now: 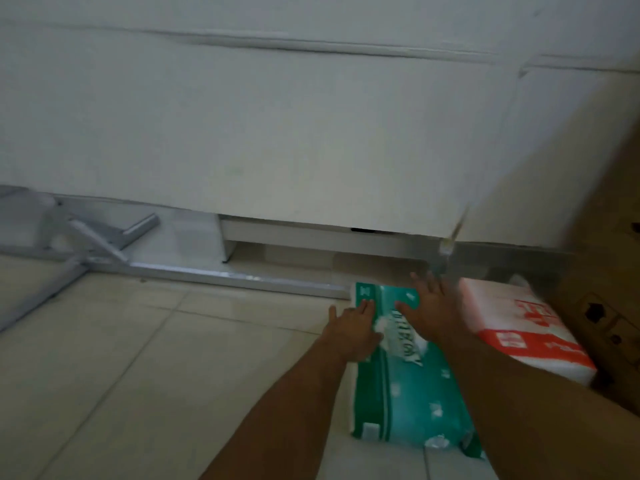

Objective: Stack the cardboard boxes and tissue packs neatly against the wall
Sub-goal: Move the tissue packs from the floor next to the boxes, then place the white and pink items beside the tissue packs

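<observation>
- Pale floor tiles [138, 358] are filling the lower left of my view, running up to a white wall [277, 116] that is taking the whole upper half; the picture is dim and smeared, so I am reading fine detail with care.
- I am seeing the green tissue pack [408, 386] lying flat on the tiles, its far end pointing at the wall and its near right corner disappearing behind the right forearm.
- My left hand [353, 327] is resting flat on the pack's left edge with fingers stretched out, gripping nothing.
- My right hand [433, 306] is lying spread and flat on the pack's top near its far end, likewise not closed on anything.
- Just beside the green pack on the right, a red and white tissue pack [526, 327] is lying tilted, its print too blurred for me to read.
- A cardboard box [609, 271] is standing at the right edge, cut off by the frame.
- A grey metal frame [104, 251] is lying along the base of the wall on the left, its far end running out of view.
- Open tile is stretching left of the green pack.
</observation>
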Demonstrator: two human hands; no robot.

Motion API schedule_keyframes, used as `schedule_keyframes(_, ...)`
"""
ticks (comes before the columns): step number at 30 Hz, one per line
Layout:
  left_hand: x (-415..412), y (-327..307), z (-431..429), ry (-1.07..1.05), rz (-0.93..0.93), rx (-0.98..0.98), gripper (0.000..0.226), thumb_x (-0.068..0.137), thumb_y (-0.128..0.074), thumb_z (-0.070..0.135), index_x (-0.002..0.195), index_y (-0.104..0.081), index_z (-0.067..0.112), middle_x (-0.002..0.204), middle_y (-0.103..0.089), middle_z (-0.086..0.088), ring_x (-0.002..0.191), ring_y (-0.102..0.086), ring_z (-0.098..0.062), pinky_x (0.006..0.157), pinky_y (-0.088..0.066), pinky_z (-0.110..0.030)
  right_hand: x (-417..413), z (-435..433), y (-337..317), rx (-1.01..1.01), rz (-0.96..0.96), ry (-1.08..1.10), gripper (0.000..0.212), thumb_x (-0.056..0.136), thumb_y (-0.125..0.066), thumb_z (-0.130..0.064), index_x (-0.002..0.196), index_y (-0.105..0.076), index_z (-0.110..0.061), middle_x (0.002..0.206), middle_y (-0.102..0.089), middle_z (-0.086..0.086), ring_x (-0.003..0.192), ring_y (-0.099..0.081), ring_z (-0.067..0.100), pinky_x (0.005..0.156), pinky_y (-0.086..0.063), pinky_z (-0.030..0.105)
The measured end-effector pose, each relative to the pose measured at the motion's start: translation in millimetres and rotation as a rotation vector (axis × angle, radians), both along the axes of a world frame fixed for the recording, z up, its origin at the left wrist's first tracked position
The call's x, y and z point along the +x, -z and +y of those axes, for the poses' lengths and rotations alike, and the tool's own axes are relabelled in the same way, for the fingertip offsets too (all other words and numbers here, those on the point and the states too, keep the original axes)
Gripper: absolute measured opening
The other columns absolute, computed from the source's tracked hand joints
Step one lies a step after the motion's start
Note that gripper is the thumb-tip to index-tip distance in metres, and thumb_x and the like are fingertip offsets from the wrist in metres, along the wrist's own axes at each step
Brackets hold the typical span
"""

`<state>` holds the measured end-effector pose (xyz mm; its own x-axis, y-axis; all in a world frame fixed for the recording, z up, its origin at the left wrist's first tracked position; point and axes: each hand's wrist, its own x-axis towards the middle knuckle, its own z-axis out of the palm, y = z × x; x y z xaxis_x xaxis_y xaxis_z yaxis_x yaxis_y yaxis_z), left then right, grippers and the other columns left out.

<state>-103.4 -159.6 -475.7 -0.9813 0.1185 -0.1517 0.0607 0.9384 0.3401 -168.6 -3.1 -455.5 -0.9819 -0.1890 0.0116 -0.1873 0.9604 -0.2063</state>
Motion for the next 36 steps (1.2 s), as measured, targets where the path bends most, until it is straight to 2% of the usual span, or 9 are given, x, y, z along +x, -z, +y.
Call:
schedule_keyframes(4,31.0,-25.2,-82.6,-0.202,0.035,-0.058,0.069,0.100,-0.037,0.043,0.156,-0.006,0.014,0.164,-0.007,-0.002,0.149,-0.018,-0.024,0.120,-0.003,-0.052,25.9,-112.5,0.1,-0.005,-0.024,-0.258,0.076,0.095,-0.041,-0.057,0.157,-0.010,-0.025,0.165,-0.002,0.007,0.152,0.001,0.027,0.121,-0.006,0.046)
schedule_keyframes(8,98.8,-46.9,-172.4,-0.395,0.028,-0.181,0.069,0.100,-0.037,0.042,0.155,-0.009,0.012,0.163,-0.013,-0.004,0.147,-0.023,-0.026,0.119,-0.005,-0.053,74.9,-220.0,-3.7,-0.060,-0.035,-0.490,0.075,0.096,-0.042,-0.056,0.156,-0.011,-0.024,0.164,-0.007,0.010,0.152,-0.005,0.027,0.122,-0.011,0.043)
schedule_keyframes(14,265.3,-67.9,-290.7,-0.775,-0.142,-0.307,0.070,0.101,-0.038,0.039,0.156,-0.004,0.013,0.164,-0.009,-0.004,0.147,-0.022,-0.027,0.119,-0.006,-0.055,180.5,-334.8,0.1,-0.073,-0.161,-0.796,0.079,0.095,-0.044,-0.058,0.157,-0.009,-0.023,0.164,-0.003,0.009,0.151,-0.007,0.027,0.121,-0.017,0.041)
schedule_keyframes(19,400.5,-66.7,-344.6,-1.107,-0.279,-0.301,0.071,0.101,-0.037,0.040,0.156,-0.001,0.012,0.164,-0.007,-0.005,0.147,-0.021,-0.029,0.120,-0.009,-0.055,258.9,-406.9,-0.2,-0.023,-0.328,-1.031,0.080,0.095,-0.045,-0.056,0.157,-0.006,-0.023,0.165,-0.001,0.007,0.151,-0.006,0.027,0.120,-0.018,0.042)
schedule_keyframes(23,461.9,-58.1,-365.1,-1.280,-0.359,-0.246,0.071,0.101,-0.037,0.040,0.156,0.001,0.013,0.164,-0.003,-0.007,0.149,-0.017,-0.031,0.120,-0.011,-0.052,302.2,-446.4,1.0,-0.057,-0.428,-1.096,0.080,0.095,-0.046,-0.055,0.157,-0.006,-0.022,0.164,-0.004,0.008,0.151,-0.008,0.028,0.121,-0.018,0.044)
schedule_keyframes(29,471.2,-25.0,-389.5,-1.393,-0.477,-0.117,0.076,0.098,-0.043,0.043,0.155,-0.003,0.012,0.162,-0.009,-0.015,0.147,-0.019,-0.034,0.120,-0.022,-0.047,345.5,-479.5,27.3,0.014,-0.592,-1.126,0.078,0.098,-0.045,-0.050,0.157,-0.005,-0.020,0.164,-0.009,0.009,0.149,-0.019,0.029,0.119,-0.023,0.043)
schedule_keyframes(34,467.3,4.8,-396.1,-1.435,-0.623,0.021,0.074,0.093,-0.054,0.046,0.150,-0.029,0.006,0.155,-0.031,-0.015,0.142,-0.034,-0.031,0.117,-0.030,-0.038,371.1,-494.6,54.3,0.071,-0.690,-1.109,0.078,0.099,-0.044,-0.048,0.157,-0.003,-0.017,0.163,-0.011,0.013,0.147,-0.023,0.032,0.118,-0.026,0.042)
schedule_keyframes(36,471.8,19.1,-399.7,-1.463,-0.696,0.074,0.086,0.083,-0.063,0.054,0.149,-0.031,0.009,0.153,-0.034,-0.014,0.140,-0.036,-0.031,0.115,-0.032,-0.040,383.6,-498.6,65.4,0.062,-0.731,-1.108,0.079,0.099,-0.044,-0.047,0.157,-0.001,-0.016,0.163,-0.013,0.014,0.147,-0.024,0.031,0.117,-0.026,0.041)
